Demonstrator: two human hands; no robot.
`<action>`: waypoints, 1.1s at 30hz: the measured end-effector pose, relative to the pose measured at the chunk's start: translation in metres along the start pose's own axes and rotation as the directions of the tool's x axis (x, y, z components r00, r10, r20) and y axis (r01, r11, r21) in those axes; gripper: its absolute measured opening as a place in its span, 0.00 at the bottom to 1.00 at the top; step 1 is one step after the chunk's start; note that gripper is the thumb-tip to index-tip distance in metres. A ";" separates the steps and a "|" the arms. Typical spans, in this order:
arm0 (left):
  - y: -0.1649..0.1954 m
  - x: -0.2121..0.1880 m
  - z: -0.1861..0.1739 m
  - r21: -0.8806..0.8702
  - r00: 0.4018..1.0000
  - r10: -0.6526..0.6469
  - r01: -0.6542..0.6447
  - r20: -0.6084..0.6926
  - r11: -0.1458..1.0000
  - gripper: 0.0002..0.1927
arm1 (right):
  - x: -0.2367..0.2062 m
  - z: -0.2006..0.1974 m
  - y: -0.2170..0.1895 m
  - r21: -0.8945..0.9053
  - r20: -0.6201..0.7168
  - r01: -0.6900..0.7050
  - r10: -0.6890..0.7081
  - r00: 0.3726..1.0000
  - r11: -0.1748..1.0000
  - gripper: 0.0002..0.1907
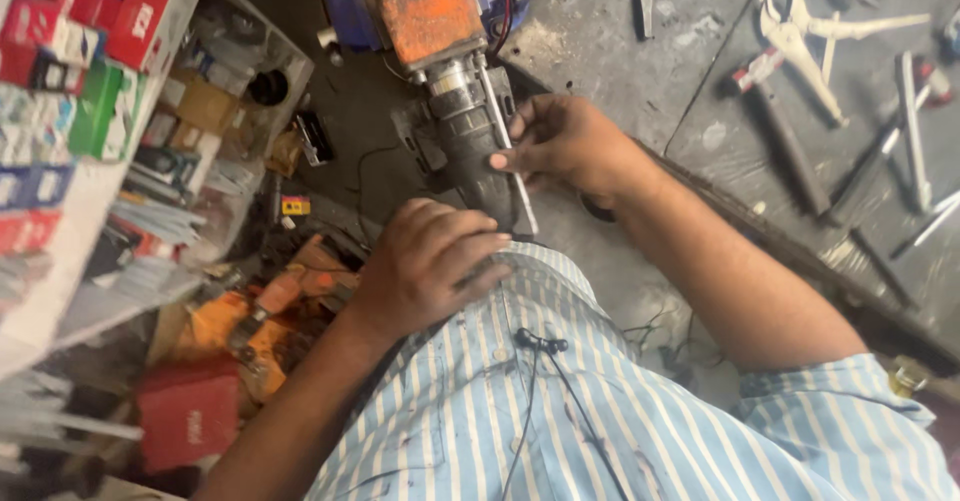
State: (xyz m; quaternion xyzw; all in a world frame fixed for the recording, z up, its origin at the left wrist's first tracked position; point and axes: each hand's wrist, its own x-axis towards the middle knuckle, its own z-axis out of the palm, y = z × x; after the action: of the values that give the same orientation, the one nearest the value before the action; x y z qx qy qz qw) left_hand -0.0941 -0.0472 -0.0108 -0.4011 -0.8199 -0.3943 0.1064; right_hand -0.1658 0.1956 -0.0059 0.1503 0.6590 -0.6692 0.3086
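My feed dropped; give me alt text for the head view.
Both hands grip an orange power tool held against a striped shirt: left hand at its rear, right hand on its dark barrel. Pliers lie on the workbench.

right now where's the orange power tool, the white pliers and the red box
orange power tool (425,6), head view, on its orange housing
white pliers (800,46), head view, on the jaws near the pivot
red box (188,416), head view, on its front face

Single head cam, steep downward look over own chest, close on both hands and a drill (455,71), floor and shelves at edges
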 end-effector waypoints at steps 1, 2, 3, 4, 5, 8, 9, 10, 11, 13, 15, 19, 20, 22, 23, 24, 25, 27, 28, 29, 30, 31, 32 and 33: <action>0.012 0.009 0.008 0.041 1.000 0.005 -0.006 0.016 0.999 0.19 | 0.001 -0.001 0.003 -0.012 -0.005 0.000 0.000 1.000 1.000 0.16; 0.018 0.017 0.015 0.089 0.999 0.016 -0.019 0.032 0.996 0.24 | 0.003 -0.002 0.006 -0.024 -0.009 0.011 -0.011 1.000 1.000 0.17; 0.026 0.020 0.023 0.099 0.998 -0.051 0.049 0.021 0.994 0.23 | 0.005 -0.003 0.009 0.006 0.002 0.056 -0.056 0.998 0.998 0.17; 0.037 0.019 0.031 0.102 0.992 -0.125 0.123 0.013 0.987 0.22 | 0.006 -0.003 0.013 0.042 0.012 0.090 -0.091 0.996 0.995 0.17; 0.048 0.018 0.041 0.097 0.979 -0.203 0.201 0.010 0.975 0.21 | 0.006 -0.004 0.017 0.081 0.020 0.114 -0.116 0.993 0.990 0.17; 0.068 0.012 0.073 0.009 0.886 -0.454 0.457 -0.095 0.890 0.15 | 0.005 -0.010 0.028 0.058 0.009 0.154 -0.155 0.988 0.986 0.16; 0.074 0.010 0.083 -0.052 0.836 -0.532 0.530 -0.132 0.846 0.14 | 0.003 -0.013 0.032 0.073 0.044 0.145 -0.149 0.988 0.987 0.15; 0.077 0.009 0.093 -0.113 0.786 -0.595 0.584 -0.168 0.804 0.13 | 0.002 -0.017 0.034 0.087 0.074 0.149 -0.155 0.985 0.985 0.14; 0.079 0.009 0.103 -0.180 0.732 -0.654 0.629 -0.192 0.757 0.12 | -0.001 -0.022 0.036 0.104 0.098 0.149 -0.159 0.982 0.983 0.12; 0.082 0.012 0.121 -0.643 0.601 -0.794 0.576 -0.085 0.505 0.13 | -0.011 -0.031 0.039 0.107 0.191 0.067 -0.086 0.978 0.992 0.10; 0.081 0.016 0.134 -0.872 0.543 -0.840 0.416 0.009 0.260 0.13 | -0.019 -0.040 0.037 0.119 0.304 -0.005 -0.032 0.952 0.993 0.11; 0.083 0.023 0.139 -0.948 0.519 -0.852 0.303 0.076 0.100 0.12 | -0.026 -0.054 0.029 0.167 0.446 -0.137 0.049 0.894 0.977 0.13; 0.085 0.023 0.137 -0.941 0.511 -0.855 0.325 0.091 0.094 0.12 | -0.025 -0.056 0.028 0.181 0.458 -0.164 0.064 0.886 0.970 0.13; 0.088 0.023 0.127 -0.857 0.474 -0.880 0.464 0.026 0.225 0.13 | -0.021 -0.057 0.028 0.177 0.446 -0.140 0.047 0.894 0.974 0.10; 0.092 0.023 0.122 -0.800 0.455 -0.890 0.533 -0.002 0.274 0.15 | -0.019 -0.056 0.031 0.177 0.437 -0.134 0.044 0.898 0.975 0.09; 0.096 0.023 0.118 -0.751 0.447 -0.893 0.575 -0.043 0.324 0.15 | -0.016 -0.054 0.034 0.141 0.405 -0.103 0.038 0.914 0.985 0.09; 0.098 0.025 0.113 -0.693 0.444 -0.892 0.616 -0.087 0.374 0.16 | -0.013 -0.052 0.037 0.105 0.373 -0.069 0.025 0.928 0.992 0.09; 0.100 0.030 0.107 -0.575 0.457 -0.882 0.694 -0.112 0.433 0.18 | -0.009 -0.047 0.043 0.082 0.332 -0.002 -0.026 0.943 0.997 0.10; 0.099 0.034 0.105 -0.522 0.465 -0.880 0.729 -0.096 0.443 0.19 | -0.007 -0.045 0.045 0.090 0.327 0.029 -0.057 0.943 0.996 0.10; 0.098 0.038 0.103 -0.465 0.473 -0.877 0.760 -0.083 0.454 0.19 | -0.007 -0.044 0.046 0.097 0.322 0.062 -0.090 0.942 0.993 0.11; 0.097 0.041 0.102 -0.429 0.453 -0.888 0.790 -0.074 0.439 0.20 | -0.007 -0.043 0.046 0.095 0.328 0.080 -0.107 0.939 0.992 0.11; 0.096 0.044 0.102 -0.393 0.434 -0.899 0.816 -0.066 0.423 0.21 | -0.008 -0.042 0.044 0.092 0.333 0.098 -0.123 0.935 0.991 0.11; 0.094 0.046 0.102 -0.356 0.415 -0.908 0.841 -0.061 0.408 0.23 | -0.010 -0.042 0.041 0.089 0.339 0.119 -0.142 0.930 0.989 0.11; 0.092 0.047 0.103 -0.377 0.401 -0.914 0.839 -0.058 0.392 0.22 | -0.012 -0.043 0.038 0.074 0.340 0.111 -0.130 0.931 0.991 0.11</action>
State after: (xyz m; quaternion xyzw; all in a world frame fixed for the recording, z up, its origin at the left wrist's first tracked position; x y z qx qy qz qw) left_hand -0.0421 0.0888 -0.0044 0.1407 -0.8182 -0.5524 -0.0746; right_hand -0.1421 0.2421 -0.0320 -0.0015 0.5849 -0.7201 0.3733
